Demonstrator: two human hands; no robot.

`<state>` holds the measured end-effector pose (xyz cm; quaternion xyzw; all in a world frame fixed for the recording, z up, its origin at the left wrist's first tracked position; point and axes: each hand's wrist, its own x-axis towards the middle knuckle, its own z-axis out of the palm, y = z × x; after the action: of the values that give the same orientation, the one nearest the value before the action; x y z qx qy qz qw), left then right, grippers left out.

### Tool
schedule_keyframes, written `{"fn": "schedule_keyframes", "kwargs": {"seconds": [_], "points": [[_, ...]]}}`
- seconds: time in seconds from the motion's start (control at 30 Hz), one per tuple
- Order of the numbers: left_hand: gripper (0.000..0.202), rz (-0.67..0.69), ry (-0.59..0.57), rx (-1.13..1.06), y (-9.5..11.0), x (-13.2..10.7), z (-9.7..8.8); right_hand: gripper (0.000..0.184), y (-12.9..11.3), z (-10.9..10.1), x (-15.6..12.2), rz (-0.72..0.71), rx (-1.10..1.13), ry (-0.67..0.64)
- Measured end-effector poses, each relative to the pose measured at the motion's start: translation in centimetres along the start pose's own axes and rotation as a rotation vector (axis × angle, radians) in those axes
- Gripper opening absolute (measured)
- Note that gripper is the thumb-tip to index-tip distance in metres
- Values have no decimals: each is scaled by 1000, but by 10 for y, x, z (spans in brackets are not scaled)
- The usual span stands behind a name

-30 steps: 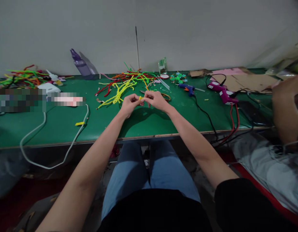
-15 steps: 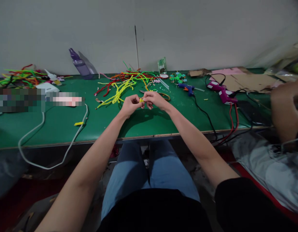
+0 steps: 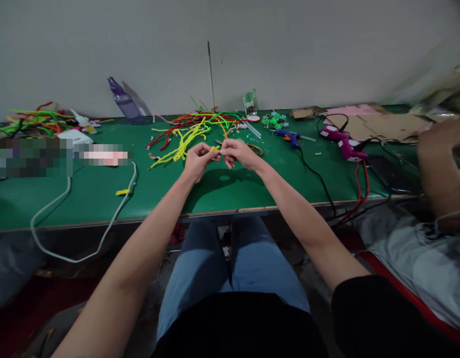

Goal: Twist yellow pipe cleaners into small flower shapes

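My left hand is closed, its thumb and fingertips pinching a short, bent yellow pipe cleaner. Facing it, my right hand is also closed, with its fingertips at the right end of that same piece; the exact grip there is small and partly hidden. Both hands are raised over the table, casting a shadow. Behind my right hand lie scissors, mostly covered, with a blade tip and part of a handle showing. Just beyond my left hand is a loose pile of yellow pipe cleaners.
The green table holds more coloured pipe cleaners at the left. To the right are a blue glue gun, purple power sockets and cardboard. A purple bottle leans at the wall. Another person's arm reaches in at right.
My hands have drawn slightly apart at the fingertips, and more of the yellow pipe cleaner shows above my left fingers. The view has shifted a little.
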<state>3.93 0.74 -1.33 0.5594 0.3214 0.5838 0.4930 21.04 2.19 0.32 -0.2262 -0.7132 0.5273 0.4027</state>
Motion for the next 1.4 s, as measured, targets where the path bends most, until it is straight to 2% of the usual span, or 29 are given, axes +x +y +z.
{"fn": "schedule_keyframes", "kwargs": {"seconds": [0.4, 0.53, 0.7, 0.8, 1.0, 1.07, 1.17, 1.4], "points": [[25, -39, 23, 39, -2, 0, 0, 17, -3, -1, -2, -1, 10, 58], [24, -77, 0, -58, 3, 0, 1, 18, -5, 0, -1, -1, 35, 68], [23, -201, -53, -228, 11, -1, 0, 17, -7, -4, 0, -17, 100, 93], [24, -185, -35, -258, 13, -1, -1, 16, -6, -7, 0, -25, 127, 91], [21, -100, -11, -139, 9, -2, -1, 14, -5, -8, -3, 17, 37, 12], [21, -73, -22, -80, 7, -3, -1, 11, -5, -7, -3, 17, -46, 14], [23, -24, -55, 48, 4, -3, 0, 16, -3, -5, -3, -11, -129, 13], [32, 33, -51, 183, -2, -2, 1, 23, 2, -1, 0, -64, -130, 41]]}}
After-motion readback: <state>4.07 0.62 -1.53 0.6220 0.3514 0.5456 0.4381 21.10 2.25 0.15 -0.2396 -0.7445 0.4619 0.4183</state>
